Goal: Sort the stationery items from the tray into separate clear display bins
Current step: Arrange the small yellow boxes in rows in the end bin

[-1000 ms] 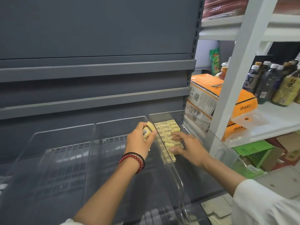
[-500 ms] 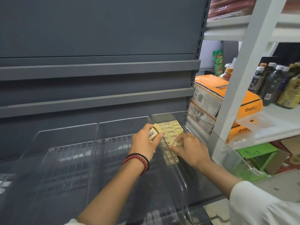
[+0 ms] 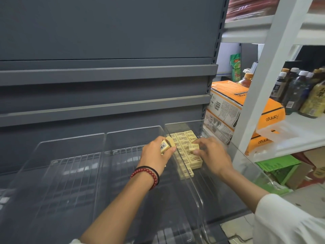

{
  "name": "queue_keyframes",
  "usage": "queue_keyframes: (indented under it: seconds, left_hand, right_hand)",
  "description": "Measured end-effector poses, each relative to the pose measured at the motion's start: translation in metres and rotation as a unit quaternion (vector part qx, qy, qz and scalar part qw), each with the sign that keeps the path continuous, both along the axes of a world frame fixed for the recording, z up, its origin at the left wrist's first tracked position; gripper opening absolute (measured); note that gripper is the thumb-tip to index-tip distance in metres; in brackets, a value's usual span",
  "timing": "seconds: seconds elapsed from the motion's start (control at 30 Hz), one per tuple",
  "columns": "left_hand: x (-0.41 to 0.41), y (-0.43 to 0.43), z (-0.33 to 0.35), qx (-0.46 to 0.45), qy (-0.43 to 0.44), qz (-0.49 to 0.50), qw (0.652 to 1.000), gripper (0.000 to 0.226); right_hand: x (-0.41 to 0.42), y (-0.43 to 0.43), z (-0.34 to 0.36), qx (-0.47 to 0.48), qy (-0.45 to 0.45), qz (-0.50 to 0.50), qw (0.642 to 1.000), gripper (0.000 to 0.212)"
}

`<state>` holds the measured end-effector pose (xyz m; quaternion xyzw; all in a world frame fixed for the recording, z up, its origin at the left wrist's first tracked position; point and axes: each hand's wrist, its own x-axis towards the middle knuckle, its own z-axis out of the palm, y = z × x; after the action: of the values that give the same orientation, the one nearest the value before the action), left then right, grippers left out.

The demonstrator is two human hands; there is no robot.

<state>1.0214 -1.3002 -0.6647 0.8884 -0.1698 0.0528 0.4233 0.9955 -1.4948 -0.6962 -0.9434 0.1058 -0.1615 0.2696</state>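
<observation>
Several small yellow erasers [image 3: 185, 144] lie in neat rows inside the rightmost clear display bin [image 3: 244, 166] on the grey shelf. My left hand [image 3: 155, 155], with a red bead bracelet at the wrist, grips a few loose erasers [image 3: 166, 145] just left of that bin's dividing wall. My right hand [image 3: 212, 154] is inside the bin and pinches one eraser [image 3: 193, 147] above the rows. Two more clear bins [image 3: 70, 155] stand to the left with no items in them.
Grey shelf rails [image 3: 105, 74] rise behind the bins. To the right stands a white shelf post [image 3: 260, 88], with orange boxes [image 3: 233, 104], dark drink bottles [image 3: 297, 92] and a green carton [image 3: 279, 166] lower down.
My right hand went from resting flat on the rows to pinching a single eraser and lifting it slightly. My left hand kept its erasers and barely moved.
</observation>
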Motion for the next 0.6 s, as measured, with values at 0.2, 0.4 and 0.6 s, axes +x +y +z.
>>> queue_keyframes:
  seconds: [0.2, 0.4, 0.6]
  left_hand:
    - [0.0, 0.001, 0.002, 0.0, 0.035, -0.012, 0.999, 0.027]
    - [-0.003, 0.001, 0.002, 0.003, 0.065, -0.022, 0.998, 0.028]
    - [-0.003, -0.001, 0.002, 0.006, 0.07, -0.015, 0.997, 0.025]
  right_hand:
    - [0.01, -0.008, -0.015, -0.008, 0.033, -0.089, 0.995, 0.025]
    - [0.021, -0.023, -0.016, -0.053, 0.06, -0.106, 0.991, 0.022]
    - [0.022, -0.028, -0.024, -0.025, 0.109, -0.049, 0.992, 0.042]
